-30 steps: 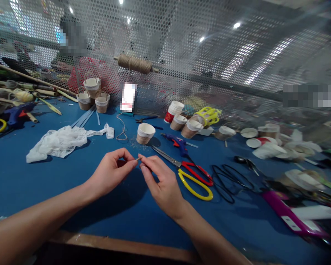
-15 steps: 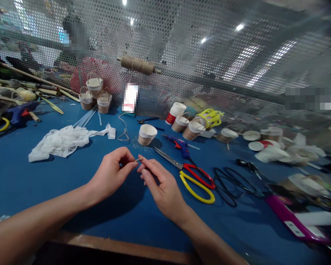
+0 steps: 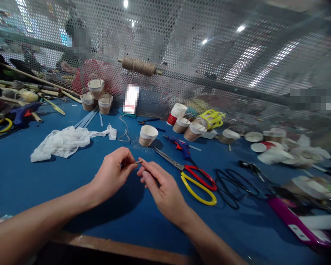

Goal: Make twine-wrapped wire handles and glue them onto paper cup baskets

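My left hand and my right hand meet above the blue table, fingertips pinched together on a short, thin brown piece of twine. Both hands are closed in a pinch; most of the piece is hidden by the fingers. A twine-wrapped paper cup stands just beyond the hands. Red and yellow handled scissors lie right of my right hand.
White lace fabric lies at left. A twine spool hangs on the perforated metal screen. Small cup baskets, a blue glue gun, black scissors, more cups and a magenta tool crowd the table. A person sits behind the screen.
My hands have stayed pinched on the twine piece, the fingers drawing slightly closer together. The view has shifted a little.
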Motion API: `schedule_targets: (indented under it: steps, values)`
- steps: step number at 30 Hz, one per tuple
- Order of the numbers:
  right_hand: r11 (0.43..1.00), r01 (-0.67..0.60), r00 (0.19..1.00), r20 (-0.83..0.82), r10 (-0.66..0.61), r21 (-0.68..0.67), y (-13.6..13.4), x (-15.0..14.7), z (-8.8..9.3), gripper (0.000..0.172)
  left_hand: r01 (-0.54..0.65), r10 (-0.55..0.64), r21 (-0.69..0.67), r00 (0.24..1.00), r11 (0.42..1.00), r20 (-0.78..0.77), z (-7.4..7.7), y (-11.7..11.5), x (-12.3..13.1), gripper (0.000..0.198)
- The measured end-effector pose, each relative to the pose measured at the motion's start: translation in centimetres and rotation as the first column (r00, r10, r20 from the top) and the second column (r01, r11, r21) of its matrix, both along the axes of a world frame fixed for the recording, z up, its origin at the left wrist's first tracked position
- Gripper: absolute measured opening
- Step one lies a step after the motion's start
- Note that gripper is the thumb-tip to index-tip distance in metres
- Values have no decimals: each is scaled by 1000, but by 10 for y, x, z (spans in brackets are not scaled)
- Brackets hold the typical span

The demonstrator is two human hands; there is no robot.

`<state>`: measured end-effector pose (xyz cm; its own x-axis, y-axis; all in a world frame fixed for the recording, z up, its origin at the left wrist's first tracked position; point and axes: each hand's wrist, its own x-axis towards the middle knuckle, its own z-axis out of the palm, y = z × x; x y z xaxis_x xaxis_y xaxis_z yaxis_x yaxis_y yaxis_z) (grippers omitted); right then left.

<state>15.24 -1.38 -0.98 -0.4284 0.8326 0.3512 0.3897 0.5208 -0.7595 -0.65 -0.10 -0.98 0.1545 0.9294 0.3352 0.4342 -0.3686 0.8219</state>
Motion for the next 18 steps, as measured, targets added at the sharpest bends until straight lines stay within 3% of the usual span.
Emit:
schedule_targets:
  steps: [13, 18]
  values:
    - [994, -56, 998, -8, 56, -90, 0, 0, -4, 36, -30, 37, 91, 996, 995, -77, 0, 3, -2, 17]
    - [962, -97, 991, -110, 71, -255, -1, -1, 1, 36, -43, 65, 171, 990, 984, -122, -1, 3, -3, 19]
